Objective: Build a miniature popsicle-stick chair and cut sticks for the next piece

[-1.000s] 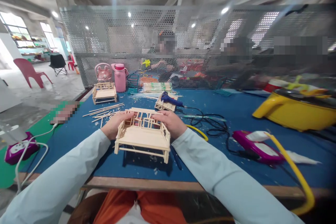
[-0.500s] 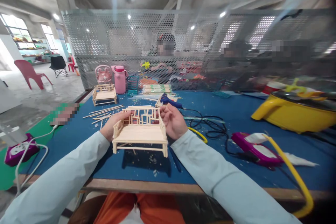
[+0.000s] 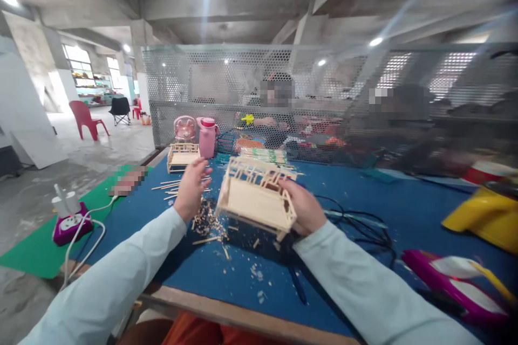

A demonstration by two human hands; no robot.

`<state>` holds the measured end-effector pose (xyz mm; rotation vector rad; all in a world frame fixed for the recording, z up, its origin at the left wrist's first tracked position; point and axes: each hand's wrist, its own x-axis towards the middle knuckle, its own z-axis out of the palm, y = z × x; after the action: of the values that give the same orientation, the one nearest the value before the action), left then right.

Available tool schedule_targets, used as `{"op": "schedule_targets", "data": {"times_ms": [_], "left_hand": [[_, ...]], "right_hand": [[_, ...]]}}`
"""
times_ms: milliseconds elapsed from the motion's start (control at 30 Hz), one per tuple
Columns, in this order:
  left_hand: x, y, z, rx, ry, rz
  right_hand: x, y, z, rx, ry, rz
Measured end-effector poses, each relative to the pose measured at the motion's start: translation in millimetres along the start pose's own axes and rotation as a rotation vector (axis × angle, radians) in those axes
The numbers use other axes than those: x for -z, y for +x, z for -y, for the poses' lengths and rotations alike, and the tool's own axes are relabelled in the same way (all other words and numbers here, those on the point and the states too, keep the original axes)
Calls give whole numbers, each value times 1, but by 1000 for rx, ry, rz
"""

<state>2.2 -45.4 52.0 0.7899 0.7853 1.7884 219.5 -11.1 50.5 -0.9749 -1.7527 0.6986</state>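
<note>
My right hand grips the right end of a miniature wooden bench, built of pale sticks with a flat seat and a latticed back. The bench is tilted and held above the blue table mat. To its left, my left hand is apart from it, fingers spread and nothing in them. Beneath and beside that hand lie a heap of small stick offcuts and some loose thin sticks. A second miniature bench stands behind, at the back left.
A pink bottle stands by the perforated metal screen, with a person beyond it. Black cables, a purple power strip and a yellow pot occupy the right. Another purple socket block sits at the left edge.
My left hand has let go of the bench and moved left of it. My right hand has taken hold of the bench's right end, and the bench has tilted. The view has swung left.
</note>
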Motion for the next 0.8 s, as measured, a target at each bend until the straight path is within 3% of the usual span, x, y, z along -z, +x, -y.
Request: {"op": "schedule_targets", "data": {"times_ms": [67, 100, 200, 333, 467, 600, 700, 800], "left_hand": [[-3, -4, -11, -15, -53, -193], [-5, -8, -14, 42, -63, -203], [-15, -22, -16, 314, -43, 15], [-21, -15, -8, 413, -34, 73], [-13, 12, -10, 401, -7, -5], [3, 51, -36, 316, -63, -104], [27, 96, -70, 75, -86, -349], [63, 144, -102, -47, -66, -525]], "right_hand": [[1, 15, 7, -32, 168, -106], [0, 23, 12, -46, 254, -154], [-14, 39, 26, -31, 343, -202], [-42, 47, 34, 11, 347, -121], [-62, 58, 41, 18, 413, 28], [-68, 79, 39, -33, 283, 98], [-62, 85, 27, -175, 212, 107], [-46, 76, 15, -266, 160, 273]]}}
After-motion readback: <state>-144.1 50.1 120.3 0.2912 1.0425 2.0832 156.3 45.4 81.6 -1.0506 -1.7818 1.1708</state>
